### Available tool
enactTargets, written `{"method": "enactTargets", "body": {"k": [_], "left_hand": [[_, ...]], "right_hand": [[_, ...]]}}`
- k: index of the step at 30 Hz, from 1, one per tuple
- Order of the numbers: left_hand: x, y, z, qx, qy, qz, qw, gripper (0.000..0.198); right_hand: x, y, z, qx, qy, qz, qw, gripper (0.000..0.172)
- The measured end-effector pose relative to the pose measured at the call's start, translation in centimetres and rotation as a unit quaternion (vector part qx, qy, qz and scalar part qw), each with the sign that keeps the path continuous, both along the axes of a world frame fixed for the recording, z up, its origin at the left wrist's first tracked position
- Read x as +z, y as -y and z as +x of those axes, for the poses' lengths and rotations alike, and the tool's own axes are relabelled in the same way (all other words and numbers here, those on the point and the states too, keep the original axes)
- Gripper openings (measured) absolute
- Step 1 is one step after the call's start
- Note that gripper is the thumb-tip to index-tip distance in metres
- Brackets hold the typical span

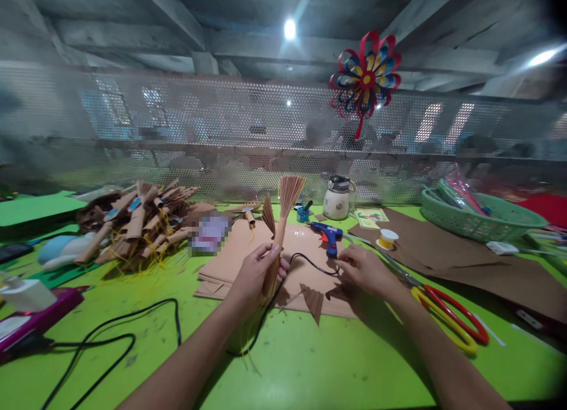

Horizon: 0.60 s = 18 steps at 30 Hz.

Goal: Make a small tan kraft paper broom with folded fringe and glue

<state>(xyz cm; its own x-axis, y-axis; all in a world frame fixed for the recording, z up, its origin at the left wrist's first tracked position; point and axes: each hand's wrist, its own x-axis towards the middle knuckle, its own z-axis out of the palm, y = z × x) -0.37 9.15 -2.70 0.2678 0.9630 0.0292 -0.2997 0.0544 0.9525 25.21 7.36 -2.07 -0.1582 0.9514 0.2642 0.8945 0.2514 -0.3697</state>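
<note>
My left hand (257,274) is closed round the rolled brown paper stem of a paper craft (283,221) that stands upright, with pleated fan pieces at its top. My right hand (365,271) rests low on the brown paper sheets (221,262), fingers curled near the black cable (310,262) and a small folded brown fan (314,301); what the fingers pinch is hidden. A blue glue gun (326,234) lies just beyond the right hand.
A heap of finished brown paper crafts (137,221) lies at left. Red and yellow scissors (447,312) lie right of my arm. A green basket (473,218), a jar (336,200), a tape roll (388,238) and a mesh wall with a pinwheel (367,76) stand behind.
</note>
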Motion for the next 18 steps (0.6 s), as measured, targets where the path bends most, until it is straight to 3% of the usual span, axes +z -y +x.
{"method": "enactTargets", "body": {"k": [8,15,18], "left_hand": [[0.8,0.5,0.2,0.010,0.016,-0.017,1.000,0.025],[1.1,0.6,0.3,0.016,0.009,-0.010,1.000,0.028],[1.1,0.7,0.5,0.021,0.012,-0.006,1.000,0.029]], "right_hand": [[0.2,-0.4,2.1,-0.013,0.011,-0.016,1.000,0.020],[0.7,-0.2,2.0,-0.047,-0.108,0.044,0.992,0.025],[0.9,0.0,2.0,-0.036,-0.099,0.014,0.994,0.020]]}}
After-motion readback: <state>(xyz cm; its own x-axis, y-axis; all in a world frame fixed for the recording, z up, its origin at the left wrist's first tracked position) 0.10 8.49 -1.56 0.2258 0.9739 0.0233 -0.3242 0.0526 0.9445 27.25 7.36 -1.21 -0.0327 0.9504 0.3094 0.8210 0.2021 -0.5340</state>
